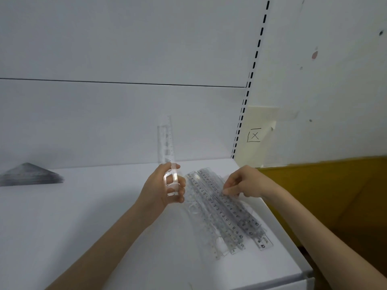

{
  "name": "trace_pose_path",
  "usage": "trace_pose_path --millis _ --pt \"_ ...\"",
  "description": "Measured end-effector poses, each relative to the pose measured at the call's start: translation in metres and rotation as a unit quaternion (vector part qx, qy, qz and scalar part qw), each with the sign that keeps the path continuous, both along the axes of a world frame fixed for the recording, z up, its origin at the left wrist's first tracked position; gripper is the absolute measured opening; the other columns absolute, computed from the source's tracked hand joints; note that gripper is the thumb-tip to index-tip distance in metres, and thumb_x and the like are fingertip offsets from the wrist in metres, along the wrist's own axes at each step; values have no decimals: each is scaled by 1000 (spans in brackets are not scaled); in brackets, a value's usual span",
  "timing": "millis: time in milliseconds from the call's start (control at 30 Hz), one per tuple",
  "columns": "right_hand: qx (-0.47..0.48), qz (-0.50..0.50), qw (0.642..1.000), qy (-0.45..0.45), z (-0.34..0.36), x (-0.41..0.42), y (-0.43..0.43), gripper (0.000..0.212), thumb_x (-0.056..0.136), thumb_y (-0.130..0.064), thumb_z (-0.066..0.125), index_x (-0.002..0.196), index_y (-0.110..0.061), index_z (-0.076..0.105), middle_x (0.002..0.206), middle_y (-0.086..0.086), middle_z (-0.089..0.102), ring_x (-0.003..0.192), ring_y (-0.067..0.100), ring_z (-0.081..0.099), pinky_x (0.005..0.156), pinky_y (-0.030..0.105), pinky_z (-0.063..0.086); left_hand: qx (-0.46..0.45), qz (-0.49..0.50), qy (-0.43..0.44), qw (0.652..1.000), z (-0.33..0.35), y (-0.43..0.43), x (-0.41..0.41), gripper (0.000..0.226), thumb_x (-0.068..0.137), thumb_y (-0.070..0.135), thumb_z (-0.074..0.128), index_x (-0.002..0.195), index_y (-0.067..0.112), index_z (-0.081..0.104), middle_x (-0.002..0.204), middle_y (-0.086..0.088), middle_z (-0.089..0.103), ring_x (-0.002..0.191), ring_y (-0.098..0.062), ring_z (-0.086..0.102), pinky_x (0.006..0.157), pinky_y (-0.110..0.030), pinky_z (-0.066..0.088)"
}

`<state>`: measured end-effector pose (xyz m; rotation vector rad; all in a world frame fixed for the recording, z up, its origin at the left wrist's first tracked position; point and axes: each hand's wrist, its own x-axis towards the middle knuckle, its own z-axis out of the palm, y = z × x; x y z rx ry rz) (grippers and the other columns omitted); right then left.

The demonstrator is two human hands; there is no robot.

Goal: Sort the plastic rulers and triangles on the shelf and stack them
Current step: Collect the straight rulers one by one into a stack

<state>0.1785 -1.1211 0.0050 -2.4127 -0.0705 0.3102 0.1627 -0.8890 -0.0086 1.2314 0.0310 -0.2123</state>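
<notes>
My left hand (162, 188) grips the lower end of a small bunch of clear plastic rulers (167, 143) and holds them upright above the white shelf (83, 227). To its right, several clear rulers with black numbers lie in a loose pile (222, 212) on the shelf, running from back left to front right. My right hand (240, 184) rests on the middle of that pile, its fingertips pinching a ruler there. A stack of clear triangles (29, 174) sits at the far left of the shelf.
The shelf's white back panel (125, 111) rises behind the rulers, with a slotted upright (244, 101) at its right end. The shelf's right edge runs close to the pile. A yellow-brown surface (335, 195) lies beyond it. A paper note marked with an X (254, 135) hangs on the wall.
</notes>
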Motion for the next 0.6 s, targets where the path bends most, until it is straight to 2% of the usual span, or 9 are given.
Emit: trace_pose_path --millis 100,233,333,400,500,600 --pt "41 -21 999 26 -1 2 -4 7 81 -15 75 79 -7 75 62 -1 65 54 3 54 46 17 36 -12 1 -1 1000 -1 3 1 16 91 23 48 99 12 56 68 -15 53 51 -25 46 52 -29 44" --pt "136 -50 987 66 4 2 -7 12 84 -13 70 73 -6 70 61 1 61 53 6 51 46 17 36 -41 -8 -19 999 -2 4 -1 22 94 27 41 99 11 55 68 -15 53 52 -25 46 54 -31 44" --pt "164 -24 983 73 15 1 -6 19 89 -16 65 72 -9 68 66 2 64 55 7 51 48 17 35 -45 -24 -24 998 -2 3 -3 20 94 25 42 99 12 56 69 -15 53 52 -25 47 54 -31 45" --pt "181 0 981 65 25 -1 0 22 93 -15 60 73 -9 66 76 7 69 57 7 50 47 17 35 -44 -30 -24 998 -2 3 -3 17 92 22 45 100 13 57 69 -14 53 52 -25 47 54 -31 45" --pt "249 30 966 62 38 -5 17 20 99 -11 48 79 -7 52 95 16 73 54 10 49 44 17 33 -43 -37 -32 998 -3 4 -4 17 94 22 44 102 12 55 70 -15 54 53 -25 48 54 -32 46" --pt "284 37 958 22 44 -11 42 22 101 -10 39 79 -8 40 88 22 72 44 15 42 40 21 26 -41 -40 -42 997 -4 4 -6 21 90 28 52 102 12 55 71 -15 54 54 -24 50 54 -32 47"
